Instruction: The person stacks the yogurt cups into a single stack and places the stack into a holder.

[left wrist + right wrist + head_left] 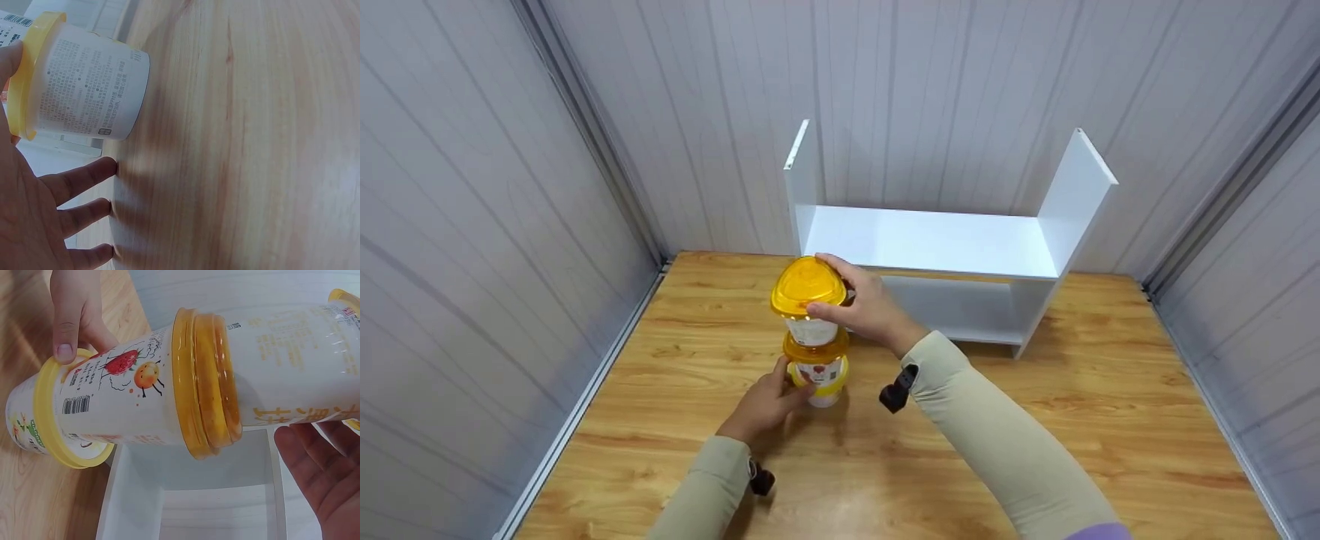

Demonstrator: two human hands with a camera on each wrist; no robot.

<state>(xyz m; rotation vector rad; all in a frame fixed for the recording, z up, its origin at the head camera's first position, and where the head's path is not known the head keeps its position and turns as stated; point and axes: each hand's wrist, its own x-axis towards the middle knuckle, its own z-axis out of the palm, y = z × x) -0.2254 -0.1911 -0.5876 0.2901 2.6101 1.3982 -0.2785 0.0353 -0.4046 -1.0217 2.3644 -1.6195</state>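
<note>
Three lidded plastic cups stand in a stack. The bottom cup (93,84) is white with printed text and a yellow lid (48,408), and it rests on the wooden table. Above it, the middle cup (121,396) shows a strawberry print and an amber lid. On top is the upper cup (812,331), whose domed lid (808,285) is orange. My right hand (871,306) holds that upper cup near its lid, thumb in front. Low on the stack, my left hand (765,401) pinches around the bottom cup's lid, while its other fingers touch the table.
A white two-level shelf (937,240) stands behind and right of the stack, against the back wall. Its left upright panel (801,176) rises just behind the cups. Pale panelled walls (472,247) close in both sides of the wooden table (660,420).
</note>
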